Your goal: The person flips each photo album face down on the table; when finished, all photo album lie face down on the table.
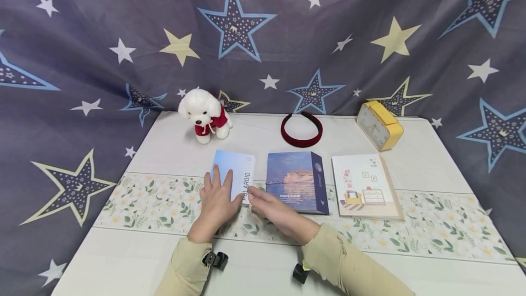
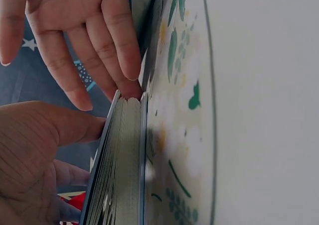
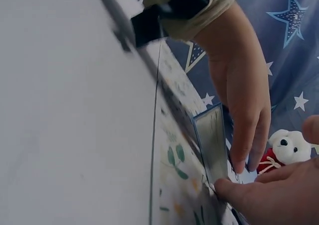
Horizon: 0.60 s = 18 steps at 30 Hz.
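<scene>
A light-blue photo album [image 1: 240, 163] with POLAROID lettering lies flat on the table. My left hand [image 1: 218, 202] rests on its cover with the fingers spread and extended; in the left wrist view the thumb touches the cover near the page edges [image 2: 127, 150]. At the lower right corner of the same album, my right hand [image 1: 277, 211] touches the edge with its fingertips, fingers mostly straight. A darker blue photo album [image 1: 293, 177] with a sea cliff picture lies just right of it, partly behind the right hand. Further right is a cream album [image 1: 365, 182] with a drawn room.
A white toy dog [image 1: 203, 111] in a red top stands at the back left. Behind the albums lie a dark red headband [image 1: 302, 142] and a yellow clock [image 1: 380, 124]. A floral strip [image 1: 164, 200] crosses the white table; a starry curtain [image 1: 287, 22] hangs behind.
</scene>
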Each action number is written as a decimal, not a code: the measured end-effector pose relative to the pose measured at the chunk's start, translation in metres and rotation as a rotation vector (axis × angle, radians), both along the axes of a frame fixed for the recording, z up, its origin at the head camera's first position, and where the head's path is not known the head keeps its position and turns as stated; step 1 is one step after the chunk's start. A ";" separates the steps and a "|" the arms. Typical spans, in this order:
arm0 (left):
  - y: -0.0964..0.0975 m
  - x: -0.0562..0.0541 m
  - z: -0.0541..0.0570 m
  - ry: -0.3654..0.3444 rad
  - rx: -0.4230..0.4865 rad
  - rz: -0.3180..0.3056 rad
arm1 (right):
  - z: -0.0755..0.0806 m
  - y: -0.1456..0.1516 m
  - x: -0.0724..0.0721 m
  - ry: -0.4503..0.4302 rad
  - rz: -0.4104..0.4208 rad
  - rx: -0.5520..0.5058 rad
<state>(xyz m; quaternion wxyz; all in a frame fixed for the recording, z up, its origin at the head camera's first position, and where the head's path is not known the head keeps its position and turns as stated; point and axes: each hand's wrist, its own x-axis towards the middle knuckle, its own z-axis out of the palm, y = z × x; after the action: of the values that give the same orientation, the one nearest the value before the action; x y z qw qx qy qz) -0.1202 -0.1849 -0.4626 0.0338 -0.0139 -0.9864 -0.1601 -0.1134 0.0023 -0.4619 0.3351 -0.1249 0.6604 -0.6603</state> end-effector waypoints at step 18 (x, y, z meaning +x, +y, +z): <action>0.001 -0.003 0.005 -0.074 -0.021 0.013 | -0.003 -0.009 0.004 -0.115 -0.128 -0.241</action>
<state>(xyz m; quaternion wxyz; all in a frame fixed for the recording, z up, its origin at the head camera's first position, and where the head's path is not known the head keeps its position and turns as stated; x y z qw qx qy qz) -0.1228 -0.1840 -0.4580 -0.0015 -0.0018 -0.9887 -0.1500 -0.1092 -0.0067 -0.4644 0.3121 -0.0841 0.5628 -0.7607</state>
